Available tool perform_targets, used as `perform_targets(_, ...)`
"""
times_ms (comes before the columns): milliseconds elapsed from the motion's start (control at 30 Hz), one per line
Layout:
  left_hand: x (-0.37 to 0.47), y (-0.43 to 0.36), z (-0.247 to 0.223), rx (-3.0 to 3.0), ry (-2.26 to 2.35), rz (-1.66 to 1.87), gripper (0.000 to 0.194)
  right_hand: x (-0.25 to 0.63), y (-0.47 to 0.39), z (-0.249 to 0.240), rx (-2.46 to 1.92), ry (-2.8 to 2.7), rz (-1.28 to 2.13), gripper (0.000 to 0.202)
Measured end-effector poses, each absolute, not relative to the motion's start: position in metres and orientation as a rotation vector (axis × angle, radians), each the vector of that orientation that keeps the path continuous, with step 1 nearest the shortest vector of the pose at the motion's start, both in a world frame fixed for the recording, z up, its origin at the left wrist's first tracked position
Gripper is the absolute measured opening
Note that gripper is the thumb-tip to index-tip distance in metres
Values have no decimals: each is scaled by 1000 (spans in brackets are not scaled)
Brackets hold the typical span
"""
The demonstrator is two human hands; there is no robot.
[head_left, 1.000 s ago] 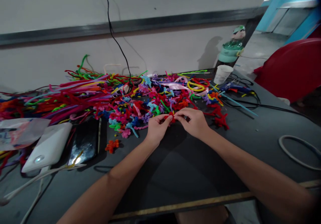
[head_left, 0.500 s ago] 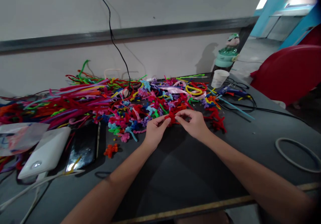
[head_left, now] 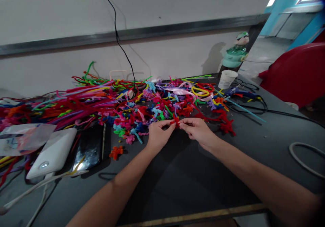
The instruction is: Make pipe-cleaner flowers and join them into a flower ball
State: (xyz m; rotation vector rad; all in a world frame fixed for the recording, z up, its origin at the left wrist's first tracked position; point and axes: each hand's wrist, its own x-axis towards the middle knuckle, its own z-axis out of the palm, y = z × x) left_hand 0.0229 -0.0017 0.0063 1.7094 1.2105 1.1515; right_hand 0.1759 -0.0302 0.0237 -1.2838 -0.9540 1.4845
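A small red fuzzy piece [head_left: 175,122] is held between my two hands at the front edge of a colourful heap of pipe-cleaner shapes [head_left: 142,113]. My left hand [head_left: 159,133] pinches it from the left with thumb and forefinger. From the right, my right hand [head_left: 196,130] has its thumb and forefinger pinched on the same piece. Part of the piece is hidden by the fingertips. An orange fuzzy shape [head_left: 116,152] lies alone on the dark table, left of my left forearm. Red fuzzy shapes [head_left: 226,125] lie right of my right hand.
Long pipe cleaners [head_left: 76,101], a white power bank [head_left: 52,150], a phone [head_left: 89,149] and cables are at the left. A paper cup [head_left: 226,79], a green figure-shaped bottle [head_left: 235,54], glasses [head_left: 246,84] and a blue tool [head_left: 238,92] stand or lie back right.
The view has shifted, so the scene sits slightly further right. The fingers of my right hand have curled in more; both hands remain on the red piece.
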Motion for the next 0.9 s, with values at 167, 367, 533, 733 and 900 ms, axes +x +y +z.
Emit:
perform_targets(167,24,-3,7,1682,1164,1182,15,176,-31,24,-1323,-962,1459,15)
perform_targets(367,28,1,5,1446,1114,1156,16,183,-27,21,-1259,-1295,1110,15)
perform_targets(533,28,7,0,1272,1053,1122,24,201,-22,23,-1084,-1785,332,13)
perform_targets(733,27,7,2,1232,996,1071,21,199,-21,18,-1074,-1833,182,13)
perform_targets(900,26,6,2,1244,967,1044,22,198,-21,16,-1084,-1825,187,12)
